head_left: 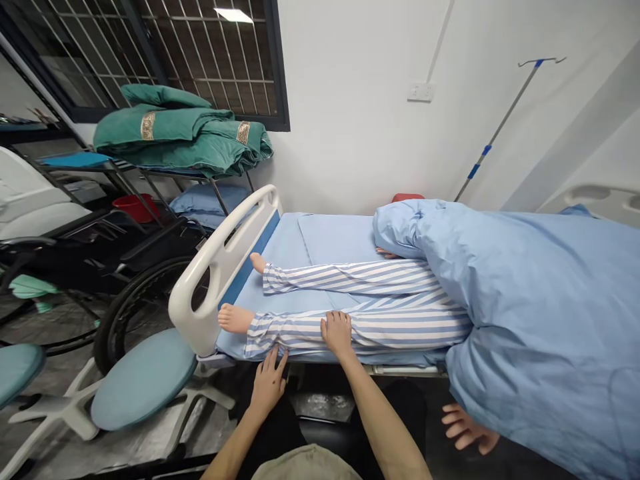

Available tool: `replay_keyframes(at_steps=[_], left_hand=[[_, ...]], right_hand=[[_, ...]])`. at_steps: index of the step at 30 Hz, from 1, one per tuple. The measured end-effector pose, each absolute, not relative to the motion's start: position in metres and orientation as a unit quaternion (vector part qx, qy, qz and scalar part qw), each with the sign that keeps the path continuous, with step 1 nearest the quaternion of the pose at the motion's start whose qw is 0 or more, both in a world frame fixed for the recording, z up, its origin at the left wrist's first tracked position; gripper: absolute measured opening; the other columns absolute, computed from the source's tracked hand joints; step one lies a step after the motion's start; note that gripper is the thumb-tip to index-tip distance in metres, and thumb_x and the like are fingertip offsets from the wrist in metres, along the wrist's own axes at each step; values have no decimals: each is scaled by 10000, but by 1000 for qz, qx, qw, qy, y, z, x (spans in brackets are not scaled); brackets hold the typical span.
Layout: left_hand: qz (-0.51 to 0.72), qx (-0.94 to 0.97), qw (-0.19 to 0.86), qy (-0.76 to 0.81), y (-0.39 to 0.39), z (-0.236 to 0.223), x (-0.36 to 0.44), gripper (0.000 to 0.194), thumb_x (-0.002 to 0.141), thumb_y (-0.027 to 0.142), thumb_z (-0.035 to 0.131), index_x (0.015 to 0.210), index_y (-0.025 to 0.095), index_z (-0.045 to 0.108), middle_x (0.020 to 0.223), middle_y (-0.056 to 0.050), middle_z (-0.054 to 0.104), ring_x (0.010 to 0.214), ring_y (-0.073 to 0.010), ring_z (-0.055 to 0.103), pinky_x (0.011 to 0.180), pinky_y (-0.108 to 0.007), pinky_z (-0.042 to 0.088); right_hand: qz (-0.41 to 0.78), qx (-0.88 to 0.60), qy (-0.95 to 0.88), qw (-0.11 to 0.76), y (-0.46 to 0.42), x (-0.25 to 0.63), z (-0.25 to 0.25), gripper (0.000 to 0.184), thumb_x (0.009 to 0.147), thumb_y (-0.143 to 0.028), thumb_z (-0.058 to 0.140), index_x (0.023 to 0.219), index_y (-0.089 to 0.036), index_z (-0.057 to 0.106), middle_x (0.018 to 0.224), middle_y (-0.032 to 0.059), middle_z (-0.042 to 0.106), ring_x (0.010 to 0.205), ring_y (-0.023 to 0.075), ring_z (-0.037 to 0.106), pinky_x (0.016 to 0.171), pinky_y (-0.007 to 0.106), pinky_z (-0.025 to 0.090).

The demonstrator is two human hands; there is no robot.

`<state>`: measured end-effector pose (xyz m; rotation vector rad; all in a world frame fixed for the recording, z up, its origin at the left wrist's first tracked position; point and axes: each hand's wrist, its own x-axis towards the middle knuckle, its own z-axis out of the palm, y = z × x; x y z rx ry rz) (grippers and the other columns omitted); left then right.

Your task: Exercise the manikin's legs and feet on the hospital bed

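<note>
Right hand (337,333) open, fingers spread on the manikin's striped pajama leg (400,327), not gripping. Left hand (269,385) open, empty, near the mattress edge (400,357).

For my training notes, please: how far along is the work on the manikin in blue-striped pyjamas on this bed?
Done: the light-blue cloth blanket lies clear of the lower legs, bare feet showing. In hand: the right hand rests on the nearer striped trouser leg, the left hand beside it at the bed edge. Left: the blanket still covers the upper body.
</note>
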<state>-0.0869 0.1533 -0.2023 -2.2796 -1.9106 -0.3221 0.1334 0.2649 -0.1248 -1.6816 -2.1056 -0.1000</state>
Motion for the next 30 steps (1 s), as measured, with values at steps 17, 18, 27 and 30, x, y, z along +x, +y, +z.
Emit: replay_keyframes(at_steps=[17, 18, 27, 30], left_hand=[[-114, -758, 155, -624, 184, -192, -98, 316, 788, 75, 428, 965, 183, 666, 990, -103, 658, 931, -245, 579, 868, -407, 430], [-121, -756, 162, -622, 181, -193, -97, 291, 789, 73, 436, 936, 175, 665, 994, -104, 655, 938, -247, 574, 873, -408, 428], [-209, -770, 100, -595, 162, -185, -92, 209, 822, 122, 453, 925, 190, 622, 1023, -92, 626, 965, -222, 559, 848, -371, 459], [-260, -770, 45, -580, 177, -166, -84, 230, 852, 136, 410, 944, 188, 614, 1002, -89, 622, 959, -202, 569, 850, -344, 465]], right_hand=[[-43, -609, -756, 235, 265, 134, -131, 248, 907, -323, 426, 975, -176, 614, 945, 100, 626, 938, 236, 489, 894, 379, 279], [-44, -608, -756, 236, 266, 134, -132, 249, 907, -323, 425, 973, -177, 615, 948, 100, 626, 937, 236, 489, 894, 379, 280], [-43, -610, -759, 223, 266, 133, -130, 269, 915, -322, 414, 1025, -179, 613, 979, 99, 630, 956, 230, 485, 906, 378, 273], [-40, -610, -760, 221, 266, 132, -129, 272, 914, -321, 417, 1035, -174, 612, 982, 100, 626, 958, 230, 484, 904, 378, 275]])
